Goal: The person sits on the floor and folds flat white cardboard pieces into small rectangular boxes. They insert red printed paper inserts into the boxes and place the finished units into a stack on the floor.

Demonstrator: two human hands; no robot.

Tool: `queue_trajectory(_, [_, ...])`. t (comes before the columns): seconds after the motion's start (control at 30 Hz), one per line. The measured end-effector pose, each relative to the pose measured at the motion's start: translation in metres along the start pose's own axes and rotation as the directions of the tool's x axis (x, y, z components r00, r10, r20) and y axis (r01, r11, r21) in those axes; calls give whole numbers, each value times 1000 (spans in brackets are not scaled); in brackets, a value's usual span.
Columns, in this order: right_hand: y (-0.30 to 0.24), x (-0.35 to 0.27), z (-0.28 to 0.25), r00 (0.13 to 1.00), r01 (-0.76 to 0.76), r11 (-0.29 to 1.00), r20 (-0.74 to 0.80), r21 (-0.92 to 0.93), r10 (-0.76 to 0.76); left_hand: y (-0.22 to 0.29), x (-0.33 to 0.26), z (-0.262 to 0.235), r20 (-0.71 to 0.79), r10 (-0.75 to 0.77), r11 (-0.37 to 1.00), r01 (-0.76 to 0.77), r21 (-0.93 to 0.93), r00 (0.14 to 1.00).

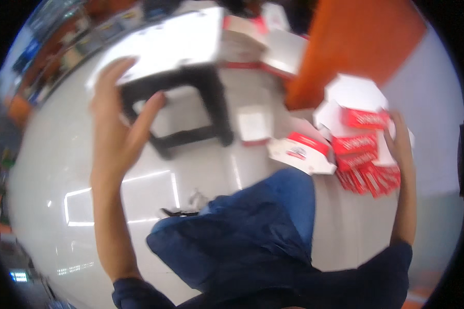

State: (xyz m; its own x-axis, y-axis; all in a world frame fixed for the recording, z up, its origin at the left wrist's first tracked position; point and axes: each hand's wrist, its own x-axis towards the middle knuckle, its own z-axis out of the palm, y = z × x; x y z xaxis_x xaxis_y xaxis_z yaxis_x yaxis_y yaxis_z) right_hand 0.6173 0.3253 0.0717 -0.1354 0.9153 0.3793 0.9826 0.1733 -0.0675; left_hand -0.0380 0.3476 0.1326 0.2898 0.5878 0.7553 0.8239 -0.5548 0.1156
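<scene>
My left hand (pixel 119 119) is raised with fingers spread, just below the front edge of a flat white cardboard sheet (pixel 162 44) lying on a black stool (pixel 191 105); it holds nothing. My right hand (pixel 399 141) reaches out to the right and rests against a stack of red-and-white folded boxes (pixel 368 154) on the floor. Whether its fingers grip a box cannot be told, as the picture is blurred. My knee in blue trousers (pixel 263 216) fills the lower middle.
More white and red boxes (pixel 265 38) are piled behind the stool. A loose red-and-white box (pixel 301 152) and a small white box (pixel 253 126) lie on the glossy white floor (pixel 51 170). An orange wall panel (pixel 355 46) stands at the back right.
</scene>
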Motion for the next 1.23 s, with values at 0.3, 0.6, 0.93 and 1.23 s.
queue_trajectory(0.3, [-246, -98, 119, 925, 48, 702, 234, 711, -300, -34, 81, 27, 570, -298, 954, 257, 154, 765])
queue_trajectory(0.6, [-251, -124, 156, 976, -125, 571, 203, 811, -76, -37, 105, 27, 548, -81, 997, 58, 60, 832])
queue_trajectory(0.93, [-253, -128, 177, 974, 226, 661, -145, 716, -175, -43, 117, 28, 660, -184, 983, 122, 139, 728])
queue_trajectory(1.23, [-256, -130, 174, 974, 225, 657, -146, 719, -173, -26, 138, 21, 740, -332, 940, 274, 205, 585])
